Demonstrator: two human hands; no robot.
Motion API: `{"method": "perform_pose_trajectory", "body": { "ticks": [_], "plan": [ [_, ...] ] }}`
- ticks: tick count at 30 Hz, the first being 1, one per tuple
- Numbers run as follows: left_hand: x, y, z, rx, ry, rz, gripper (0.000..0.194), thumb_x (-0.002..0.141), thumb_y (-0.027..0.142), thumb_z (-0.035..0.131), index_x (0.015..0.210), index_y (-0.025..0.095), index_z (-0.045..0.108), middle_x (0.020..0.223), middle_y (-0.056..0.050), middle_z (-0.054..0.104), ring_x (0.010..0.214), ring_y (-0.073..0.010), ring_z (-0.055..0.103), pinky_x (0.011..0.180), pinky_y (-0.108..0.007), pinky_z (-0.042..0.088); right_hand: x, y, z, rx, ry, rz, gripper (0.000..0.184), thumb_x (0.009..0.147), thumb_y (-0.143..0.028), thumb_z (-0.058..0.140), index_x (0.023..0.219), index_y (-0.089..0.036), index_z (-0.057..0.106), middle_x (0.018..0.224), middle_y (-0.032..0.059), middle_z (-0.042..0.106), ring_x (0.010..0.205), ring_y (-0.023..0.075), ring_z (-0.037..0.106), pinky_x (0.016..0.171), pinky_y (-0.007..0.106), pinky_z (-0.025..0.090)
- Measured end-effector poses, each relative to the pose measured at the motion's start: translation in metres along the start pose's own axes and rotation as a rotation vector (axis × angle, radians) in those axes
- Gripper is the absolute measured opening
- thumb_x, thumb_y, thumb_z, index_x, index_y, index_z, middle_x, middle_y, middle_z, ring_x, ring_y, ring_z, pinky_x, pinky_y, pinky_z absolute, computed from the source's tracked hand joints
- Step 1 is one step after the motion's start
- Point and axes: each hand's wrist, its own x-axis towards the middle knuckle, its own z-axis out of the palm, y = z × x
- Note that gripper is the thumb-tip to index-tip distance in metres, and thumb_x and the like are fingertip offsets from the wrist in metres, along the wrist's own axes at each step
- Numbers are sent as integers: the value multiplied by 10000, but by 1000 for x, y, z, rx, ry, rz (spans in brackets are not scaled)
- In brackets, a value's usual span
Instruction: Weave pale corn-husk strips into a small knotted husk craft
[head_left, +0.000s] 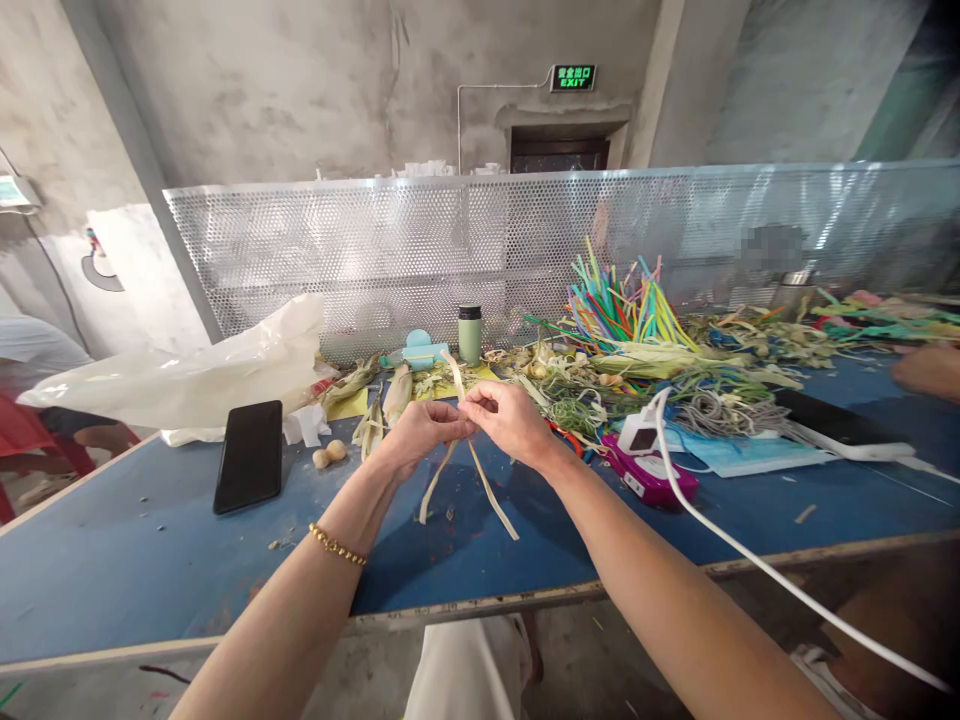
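Above the blue table my left hand [420,434] and my right hand [511,420] meet, fingertips pinched together on pale strips of dried corn husk [493,497]. One end of husk sticks up above the fingers, while two tails hang below and spread apart. The spot where the strips cross or join is hidden by my fingers. Just behind my hands lie whole dried corn husks [397,394] and a green lidded bottle [469,335]. To the left of my left hand rest small round beige balls [328,454].
A black phone [249,456] and a large plastic bag [195,375] are on the left. Colourful pipe cleaners [626,305] rise behind husk scraps. A purple power strip [651,478] with a white cable [739,545] and a blue mask [742,452] sit right. Another person's hand [928,372] shows far right.
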Motion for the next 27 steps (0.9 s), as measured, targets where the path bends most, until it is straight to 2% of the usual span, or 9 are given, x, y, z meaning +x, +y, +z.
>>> {"method": "perform_pose_trajectory", "body": {
  "ticks": [4,10,15,27],
  "plan": [
    [2,-1,0,-1,51,20,308,587,362,893,613,108,720,569,-25,594,572,-106,446,561,-282,304,1,0,0,4,20,1,142,853,-173,667,712,-157,654,645,5,654,599,125,550,603,243,406],
    [-1,1,3,-78,-20,-34,306,501,301,941,640,100,757,639,-48,657,645,-122,518,643,-290,374,0,0,1,57,-1,-21,143,842,-144,663,701,-158,653,652,2,654,605,123,551,591,239,400],
    [-3,2,3,-72,-72,-50,301,518,301,940,616,94,746,618,-45,643,634,-114,509,640,-292,373,-1,2,2,98,-7,-36,137,837,-143,662,701,-156,659,661,2,659,612,119,549,606,240,408],
    [-6,3,3,-22,-103,-58,262,530,241,917,544,99,697,557,-26,589,574,-104,474,586,-283,351,-3,2,6,127,-51,-25,101,826,-180,672,729,-163,690,693,6,685,641,126,559,640,253,425]
  ]
}}
